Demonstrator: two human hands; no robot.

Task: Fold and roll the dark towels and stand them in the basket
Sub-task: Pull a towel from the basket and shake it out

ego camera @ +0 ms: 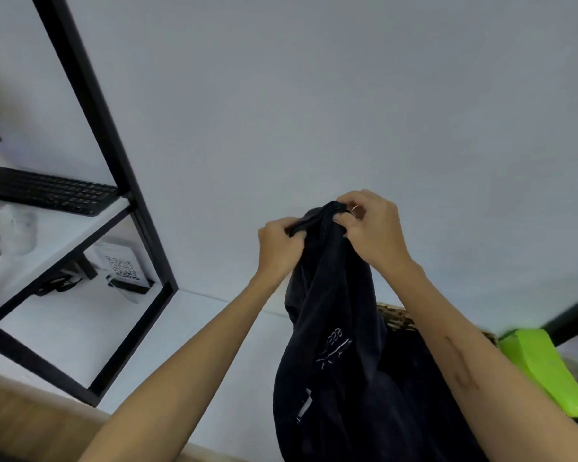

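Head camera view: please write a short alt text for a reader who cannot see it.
Two bare hands, the left hand and the right hand, hold up a dark towel by its top edge; it hangs in front of a white wall. A woven basket shows behind it, and a black keyboard lies on a shelf at left.

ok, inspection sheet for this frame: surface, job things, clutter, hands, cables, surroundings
Surface: white top, wood edge in front.
Job things: dark towel held up, hanging unfolded; wicker basket behind it, mostly hidden.
Clutter: green sheet at right.
Hands: left hand and right hand both pinch the towel's top edge with curled fingers.
Cables: nothing seen.
Surroundings: black-framed shelf holding a keyboard; plain wall.
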